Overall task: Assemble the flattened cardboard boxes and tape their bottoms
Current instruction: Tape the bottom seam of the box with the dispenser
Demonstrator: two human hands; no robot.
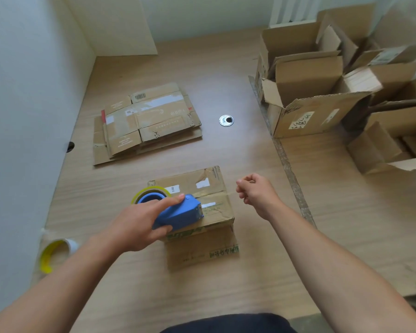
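Left hand [139, 224] grips tape dispenser [178, 213]; right hand [256, 192] loosely curled.

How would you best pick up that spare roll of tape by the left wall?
Pinch the spare tape roll by its rim: fingers inside the open centre, thumb outside. Come from above and the right: the wall crowds its left side and the hole seems to face up. The right hand is free; the left hand holds the tape dispenser.

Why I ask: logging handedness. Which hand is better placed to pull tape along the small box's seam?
Left. The left hand grips the blue tape dispenser, which rests on the small box. The right hand hovers beside the box, fingers loosely curled, apparently holding nothing.
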